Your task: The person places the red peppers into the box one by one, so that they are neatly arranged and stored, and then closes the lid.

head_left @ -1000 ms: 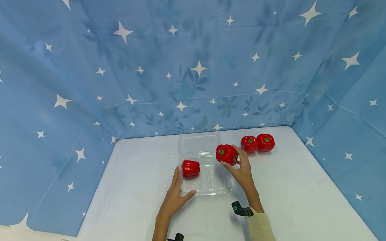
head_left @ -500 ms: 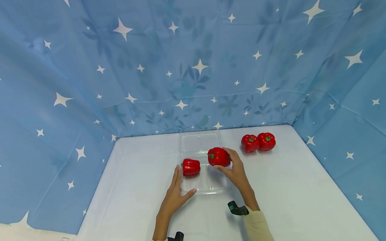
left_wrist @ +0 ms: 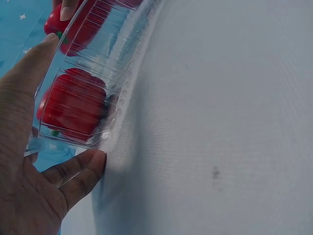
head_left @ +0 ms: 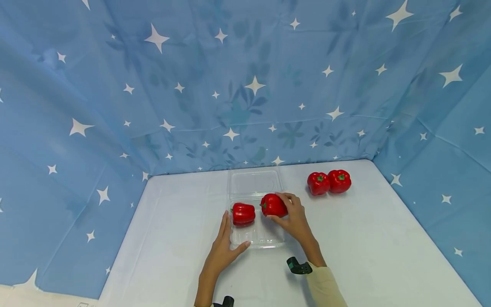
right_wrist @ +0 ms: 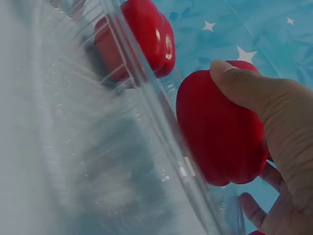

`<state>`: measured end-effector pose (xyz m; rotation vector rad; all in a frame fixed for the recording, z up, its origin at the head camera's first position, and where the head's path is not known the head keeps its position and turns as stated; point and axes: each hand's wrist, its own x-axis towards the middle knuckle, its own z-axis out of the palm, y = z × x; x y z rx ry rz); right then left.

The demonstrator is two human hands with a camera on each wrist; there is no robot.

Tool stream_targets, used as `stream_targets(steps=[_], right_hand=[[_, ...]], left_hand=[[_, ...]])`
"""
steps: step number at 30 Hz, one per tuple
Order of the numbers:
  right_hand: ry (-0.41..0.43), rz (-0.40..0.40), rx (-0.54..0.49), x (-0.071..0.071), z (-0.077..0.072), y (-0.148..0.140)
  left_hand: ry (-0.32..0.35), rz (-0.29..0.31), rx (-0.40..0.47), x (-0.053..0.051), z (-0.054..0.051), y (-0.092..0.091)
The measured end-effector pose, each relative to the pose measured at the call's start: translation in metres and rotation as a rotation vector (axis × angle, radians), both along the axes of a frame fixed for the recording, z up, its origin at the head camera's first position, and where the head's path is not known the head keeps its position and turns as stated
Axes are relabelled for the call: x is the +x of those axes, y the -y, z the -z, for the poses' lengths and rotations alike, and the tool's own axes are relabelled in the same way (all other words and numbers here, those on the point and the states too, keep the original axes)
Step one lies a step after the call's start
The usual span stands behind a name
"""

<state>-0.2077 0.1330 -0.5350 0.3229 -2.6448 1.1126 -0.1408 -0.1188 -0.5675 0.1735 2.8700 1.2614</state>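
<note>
My right hand (head_left: 297, 219) grips a red bell pepper (head_left: 274, 205) between thumb and fingers, its green stem facing left. This pepper (right_wrist: 220, 132) hangs over the right half of a clear plastic clamshell box (head_left: 264, 246), above the rim in the right wrist view. Another red bell pepper (head_left: 243, 214) lies on its side in the left half, stem to the left. My left hand (head_left: 221, 253) rests against the box's near left corner, fingers fairly straight along the left side and thumb by the front edge. Through the wall, the left wrist view shows the lying pepper (left_wrist: 73, 105).
The box's clear lid (head_left: 255, 181) lies folded back behind it. Two more red bell peppers, a left one (head_left: 318, 183) and a right one (head_left: 339, 181), stand side by side at the back right of the white table (head_left: 172, 213). A blue star-patterned curtain (head_left: 199, 106) rises behind.
My right hand has carried its pepper leftward and down, from over the box's right edge to the right half beside the lying pepper. The left hand keeps its place.
</note>
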Motion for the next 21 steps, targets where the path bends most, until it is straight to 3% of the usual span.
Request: stream_targets(steps=[9,21], right_hand=[[0.017,0.04,0.151,-0.001,0.0039,0.004],[0.01,0.059,0.229,-0.0012,0.0074,0.0094]], left_hand=[[0.017,-0.012,0.014,-0.0004,-0.0011,-0.0005],[0.017,-0.013,0.018,0.0002,-0.0027,-0.0009]])
